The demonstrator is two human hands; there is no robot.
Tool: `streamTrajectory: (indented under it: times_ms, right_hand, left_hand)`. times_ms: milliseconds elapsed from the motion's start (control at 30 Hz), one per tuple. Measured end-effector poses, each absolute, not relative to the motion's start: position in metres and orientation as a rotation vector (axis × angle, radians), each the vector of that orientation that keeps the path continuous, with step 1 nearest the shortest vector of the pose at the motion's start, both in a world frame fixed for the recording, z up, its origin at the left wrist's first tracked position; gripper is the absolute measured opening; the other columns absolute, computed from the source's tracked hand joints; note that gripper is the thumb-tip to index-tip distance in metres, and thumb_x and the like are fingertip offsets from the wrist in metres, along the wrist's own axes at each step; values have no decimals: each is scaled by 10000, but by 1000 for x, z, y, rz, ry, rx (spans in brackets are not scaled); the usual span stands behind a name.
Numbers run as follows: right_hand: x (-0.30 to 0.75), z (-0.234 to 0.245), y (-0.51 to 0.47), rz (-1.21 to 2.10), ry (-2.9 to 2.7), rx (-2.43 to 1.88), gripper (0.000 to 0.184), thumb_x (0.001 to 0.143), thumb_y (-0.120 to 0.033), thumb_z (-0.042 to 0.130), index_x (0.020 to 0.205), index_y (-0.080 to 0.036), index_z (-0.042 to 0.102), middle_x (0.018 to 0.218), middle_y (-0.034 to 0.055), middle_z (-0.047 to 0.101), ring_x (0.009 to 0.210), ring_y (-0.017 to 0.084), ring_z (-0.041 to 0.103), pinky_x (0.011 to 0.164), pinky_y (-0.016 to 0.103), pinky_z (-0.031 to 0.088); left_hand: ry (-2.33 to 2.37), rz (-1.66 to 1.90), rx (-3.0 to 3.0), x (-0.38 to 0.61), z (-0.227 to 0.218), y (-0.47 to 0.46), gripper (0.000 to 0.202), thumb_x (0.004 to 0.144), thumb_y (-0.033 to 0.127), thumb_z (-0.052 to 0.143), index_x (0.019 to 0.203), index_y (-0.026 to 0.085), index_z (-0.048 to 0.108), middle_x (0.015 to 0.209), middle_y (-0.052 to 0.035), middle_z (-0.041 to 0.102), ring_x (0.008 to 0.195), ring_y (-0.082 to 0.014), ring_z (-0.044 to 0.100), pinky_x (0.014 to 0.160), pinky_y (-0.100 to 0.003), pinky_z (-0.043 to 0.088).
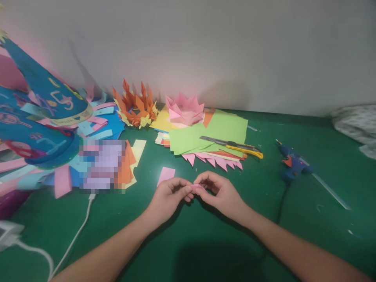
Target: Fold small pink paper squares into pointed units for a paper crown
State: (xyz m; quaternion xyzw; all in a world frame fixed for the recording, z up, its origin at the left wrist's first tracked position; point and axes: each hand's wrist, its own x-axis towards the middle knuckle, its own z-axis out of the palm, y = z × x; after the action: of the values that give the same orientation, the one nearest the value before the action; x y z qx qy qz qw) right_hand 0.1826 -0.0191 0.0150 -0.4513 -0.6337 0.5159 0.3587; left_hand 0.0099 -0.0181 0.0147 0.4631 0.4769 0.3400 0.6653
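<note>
Between my two hands, over the green table, is a small folded piece of pink paper. My left hand pinches its left end between thumb and fingers. The right end is pinched by my right hand, and the fingertips cover most of the paper. A flat pink paper rectangle lies just behind my left hand. Beyond my hands, pink paper points stick out from under a stack of green paper sheets.
A yellow utility knife rests on the stack. A blue glue gun with a glue stick lies at right. Behind stand a pink paper crown and an orange one. Blue cone hats and a white cable occupy the left.
</note>
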Motion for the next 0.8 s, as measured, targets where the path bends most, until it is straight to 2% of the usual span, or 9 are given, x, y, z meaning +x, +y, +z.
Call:
streamTrajectory:
  times_ms: [133,400,600,800]
  right_hand:
    - [183,13,-18,1350,-1561,-1160,130,828,-316,592,837,-188,573,769,13,587,694,126,572,652,247,501]
    - [184,15,-19,1381,-1541,-1126,134,819,-311,601,830,-180,577,751,15,602,676,134,606,648,261,520]
    - [182,16,-21,981,-1736,-1119,72,822,-219,593,758,-190,606,708,15,617,645,134,588,589,250,488]
    - [189,10,-20,492,-2077,-870,109,844,-118,551,872,-199,618,773,37,650,709,142,586,635,270,473]
  left_hand:
    - [1047,762,1051,11,14,-18,294,743,407,674,810,122,647,690,-19,631,631,-105,577,651,-235,487]
    - [1048,763,1056,11,10,-19,291,738,397,680,771,119,599,643,1,595,590,-88,551,609,-219,469]
    - [1018,781,1067,13,12,-20,268,755,381,663,764,124,584,690,-4,607,632,-84,561,613,-194,457]
    - [944,780,970,13,14,-21,288,729,383,693,751,123,572,652,-2,626,605,-82,580,635,-205,492]
